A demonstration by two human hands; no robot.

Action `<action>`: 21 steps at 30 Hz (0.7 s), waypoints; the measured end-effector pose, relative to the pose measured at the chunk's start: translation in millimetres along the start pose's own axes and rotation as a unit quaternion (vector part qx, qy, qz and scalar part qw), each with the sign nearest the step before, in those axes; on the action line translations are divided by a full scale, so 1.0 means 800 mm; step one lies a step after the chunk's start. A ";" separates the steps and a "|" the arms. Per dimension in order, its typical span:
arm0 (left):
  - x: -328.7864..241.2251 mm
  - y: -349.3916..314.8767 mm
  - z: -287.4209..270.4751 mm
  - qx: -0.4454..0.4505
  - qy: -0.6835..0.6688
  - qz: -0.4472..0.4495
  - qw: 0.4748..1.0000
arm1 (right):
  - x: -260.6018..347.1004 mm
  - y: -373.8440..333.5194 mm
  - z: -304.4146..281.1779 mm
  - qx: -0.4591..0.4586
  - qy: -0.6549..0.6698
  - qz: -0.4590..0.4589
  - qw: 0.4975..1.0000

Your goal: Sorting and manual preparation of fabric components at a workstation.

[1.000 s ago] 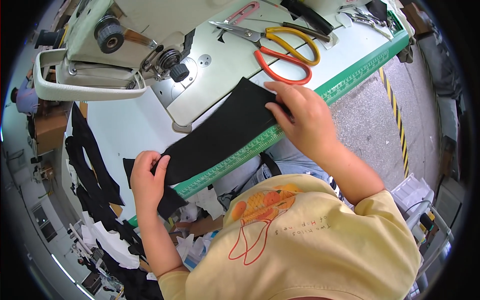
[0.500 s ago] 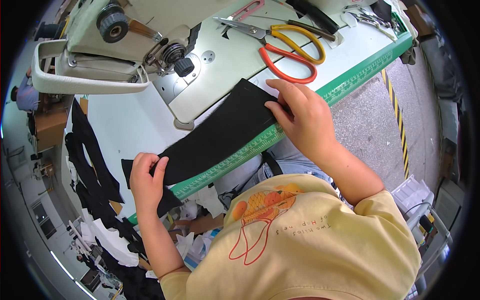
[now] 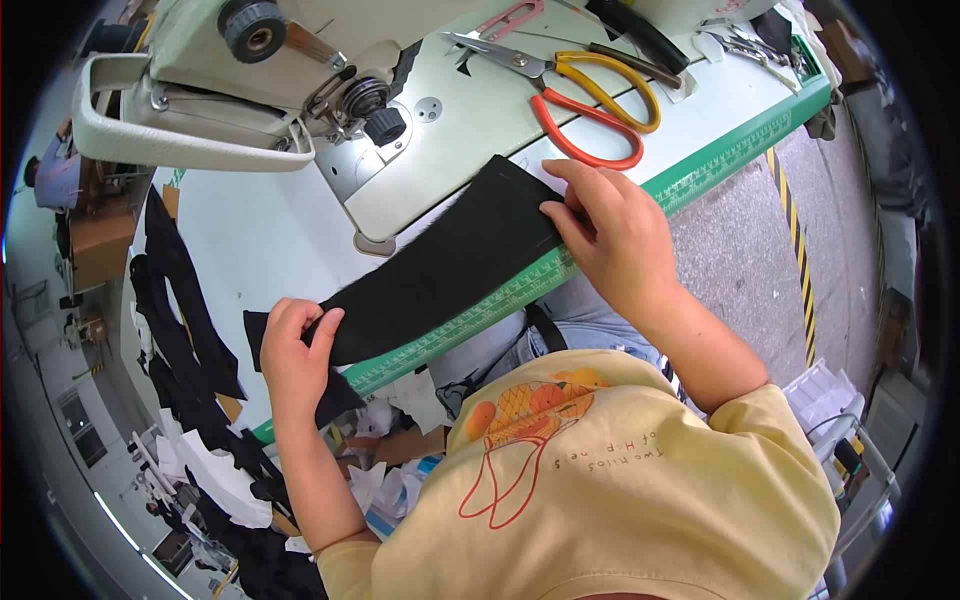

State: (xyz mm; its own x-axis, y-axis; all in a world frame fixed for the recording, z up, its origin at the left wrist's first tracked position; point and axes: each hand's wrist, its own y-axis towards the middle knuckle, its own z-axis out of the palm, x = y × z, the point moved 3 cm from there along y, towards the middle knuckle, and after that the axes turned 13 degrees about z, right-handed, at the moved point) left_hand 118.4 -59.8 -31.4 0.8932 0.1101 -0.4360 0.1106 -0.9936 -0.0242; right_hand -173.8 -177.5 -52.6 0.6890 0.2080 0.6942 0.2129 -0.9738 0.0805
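A long strip of black fabric (image 3: 430, 270) lies flat along the front edge of the white sewing table (image 3: 270, 230), beside the green ruler strip (image 3: 520, 290). My left hand (image 3: 292, 352) pinches the strip's left end. My right hand (image 3: 612, 232) grips the right end, fingers on top of the cloth. The strip is stretched between both hands, just in front of the sewing machine (image 3: 260, 90) and its grey base plate (image 3: 440, 150).
Orange and yellow handled scissors (image 3: 580, 95) lie behind my right hand, with small tools (image 3: 640, 35) farther back. More black fabric pieces (image 3: 180, 300) hang off the table's left side. Scraps and cloth litter the floor (image 3: 240, 480) below. A yellow-black floor stripe (image 3: 795, 240) runs at right.
Both hands still hold the black strip. The strip has shifted slightly along the table edge, and the view has dropped a little toward the hands.
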 end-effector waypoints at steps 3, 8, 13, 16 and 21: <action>0.000 -0.001 0.000 -0.009 0.006 -0.005 1.000 | 0.001 0.000 0.001 0.000 0.001 0.000 1.000; -0.001 -0.001 0.000 -0.009 0.011 0.003 1.000 | 0.014 0.002 0.000 -0.049 -0.068 -0.102 0.991; 0.001 -0.007 -0.003 -0.005 -0.003 -0.020 1.000 | 0.016 0.005 -0.001 0.016 -0.134 -0.233 0.963; 0.003 -0.015 -0.005 -0.011 -0.045 0.014 0.999 | 0.012 0.007 0.001 0.038 -0.145 -0.274 0.950; 0.013 -0.023 -0.009 -0.028 -0.058 -0.014 0.998 | 0.017 0.009 0.000 0.053 -0.150 -0.288 0.944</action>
State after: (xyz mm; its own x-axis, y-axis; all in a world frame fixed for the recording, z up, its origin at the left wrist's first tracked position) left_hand 129.1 -40.3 -28.7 0.8334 0.1314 -0.5369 0.1621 -0.9867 0.0101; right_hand -162.5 -181.8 -42.8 0.5998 0.7329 0.3213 0.6696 -0.6795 0.2999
